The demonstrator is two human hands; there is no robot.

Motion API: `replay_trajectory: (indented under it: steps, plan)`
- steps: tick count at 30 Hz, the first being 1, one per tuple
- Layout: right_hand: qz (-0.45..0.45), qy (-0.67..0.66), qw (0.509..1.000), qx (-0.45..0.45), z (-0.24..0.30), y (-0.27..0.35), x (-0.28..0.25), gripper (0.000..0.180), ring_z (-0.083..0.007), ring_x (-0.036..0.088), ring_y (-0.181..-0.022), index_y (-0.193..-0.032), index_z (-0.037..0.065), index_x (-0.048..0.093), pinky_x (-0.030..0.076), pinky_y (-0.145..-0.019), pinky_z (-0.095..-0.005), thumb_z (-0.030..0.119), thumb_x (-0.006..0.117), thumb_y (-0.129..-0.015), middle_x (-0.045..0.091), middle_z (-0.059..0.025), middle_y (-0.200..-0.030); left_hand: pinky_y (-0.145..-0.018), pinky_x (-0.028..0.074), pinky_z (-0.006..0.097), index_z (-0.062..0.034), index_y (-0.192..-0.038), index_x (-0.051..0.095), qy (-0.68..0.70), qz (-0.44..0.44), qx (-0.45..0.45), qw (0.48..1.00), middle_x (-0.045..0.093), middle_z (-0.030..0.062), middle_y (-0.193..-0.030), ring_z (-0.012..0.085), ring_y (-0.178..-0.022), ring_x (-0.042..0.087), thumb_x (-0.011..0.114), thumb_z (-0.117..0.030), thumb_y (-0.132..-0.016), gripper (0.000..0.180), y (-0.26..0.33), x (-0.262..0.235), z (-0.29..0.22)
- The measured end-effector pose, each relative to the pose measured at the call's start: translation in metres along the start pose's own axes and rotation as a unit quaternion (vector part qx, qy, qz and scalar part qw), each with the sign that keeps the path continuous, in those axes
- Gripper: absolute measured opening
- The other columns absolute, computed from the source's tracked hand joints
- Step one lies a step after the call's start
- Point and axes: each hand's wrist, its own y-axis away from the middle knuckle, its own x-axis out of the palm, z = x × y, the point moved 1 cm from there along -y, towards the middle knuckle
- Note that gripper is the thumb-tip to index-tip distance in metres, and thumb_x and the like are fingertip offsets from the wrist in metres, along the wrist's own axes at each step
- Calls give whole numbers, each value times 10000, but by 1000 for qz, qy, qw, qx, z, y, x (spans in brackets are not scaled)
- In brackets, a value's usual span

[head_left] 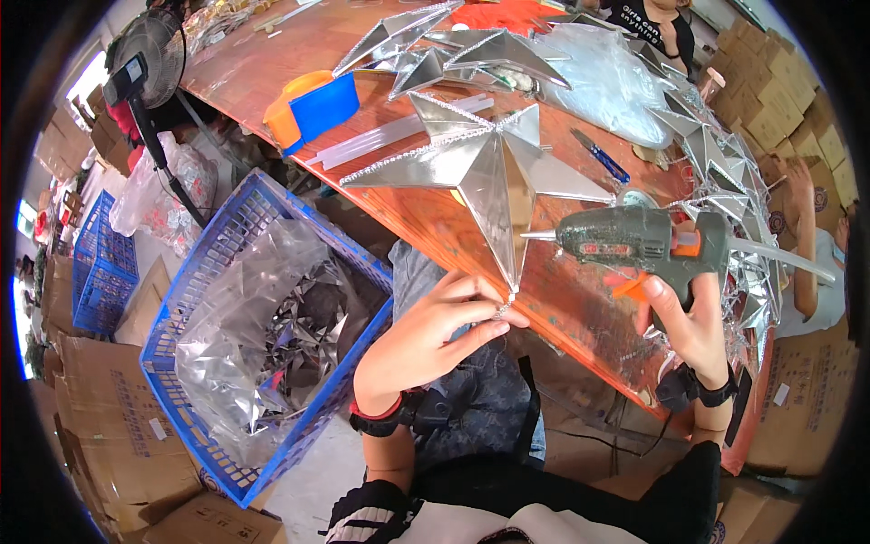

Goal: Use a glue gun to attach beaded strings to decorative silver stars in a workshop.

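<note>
the left hand [426, 335] is pinching the lower tip of a silver star [489, 172] between thumb and fingertips, its grip narrow and closed on the trim at that point. the star is lying on the worktop [426, 222], its tip hanging just over the near edge. the right hand [689, 322] is holding a glue gun [634, 240], grip wrapped around the handle, a finger lying on the orange trigger. the nozzle is pointing left, hovering near the star's lower arm, apart from it. clear glue sticks [390, 136] are lying beside the star. a blue basket [263, 335] with silver scraps is standing on the floor to the left, below the worktop. more silver stars [725, 163] are piling at the right.
</note>
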Motion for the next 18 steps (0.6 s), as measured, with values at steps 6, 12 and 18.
replay_trajectory:
  steps: [6, 12, 18]
  plan:
    - [-20, 68, 997, 15, 5, -19, 4, 224, -58, 464, -473, -1034, -24, 509, 374, -421, -193, 160, 540, -909, 644, -75, -815, -743, 446, 336, -7, -1051, 574, 60, -18, -42, 997, 633, 101, -855, 252, -830, 610, 497, -82, -911, 177, 0, -4, 6]
    - [-13, 111, 994, 5, 4, -31, 5, 265, -72, 441, -452, -940, -25, 474, 352, -424, -208, 237, 440, -961, 622, -104, -765, -725, 453, 322, 39, -1034, 470, 149, -35, -73, 986, 634, 130, -874, 233, -826, 636, 456, -108, -944, 173, 1, 2, 14]
    - [2, 118, 993, 3, 1, -35, 5, 260, -75, 432, -446, -919, -20, 465, 340, -418, -212, 235, 435, -963, 605, -101, -738, -737, 441, 311, 18, -902, 550, 52, -9, -11, 999, 603, 100, -880, 238, -842, 599, 493, -86, -916, 120, -1, -8, 16]
